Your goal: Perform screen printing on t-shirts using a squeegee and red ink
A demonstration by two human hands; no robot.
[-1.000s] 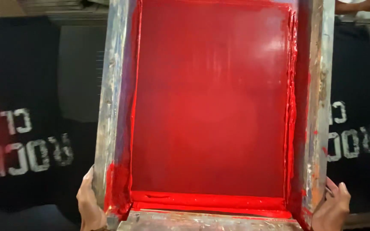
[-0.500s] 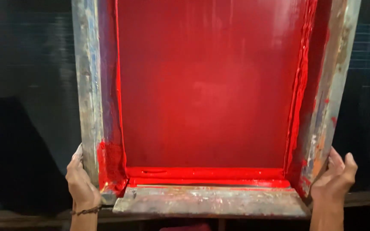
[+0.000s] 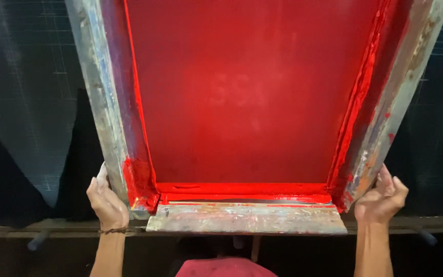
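A large screen-printing frame (image 3: 103,118) fills the view, its worn metal sides smeared with red ink and its mesh (image 3: 242,97) coated red. A squeegee with a scuffed wooden handle (image 3: 247,219) lies along the frame's near edge in a pool of red ink. My left hand (image 3: 106,201) grips the frame's near left corner from outside. The near right corner is held by my right hand (image 3: 383,197), palm against the side rail. The frame's far end runs out of the top of the view.
Dark fabric (image 3: 32,118) lies on the surface under and beside the frame, left and right. A wooden table edge (image 3: 42,225) runs across below my hands. A bit of red cloth (image 3: 226,268) shows at the bottom centre.
The frame has come closer and lower in view with both hands on its near corners. The dark shirts with white lettering at both sides have gone out of sight.
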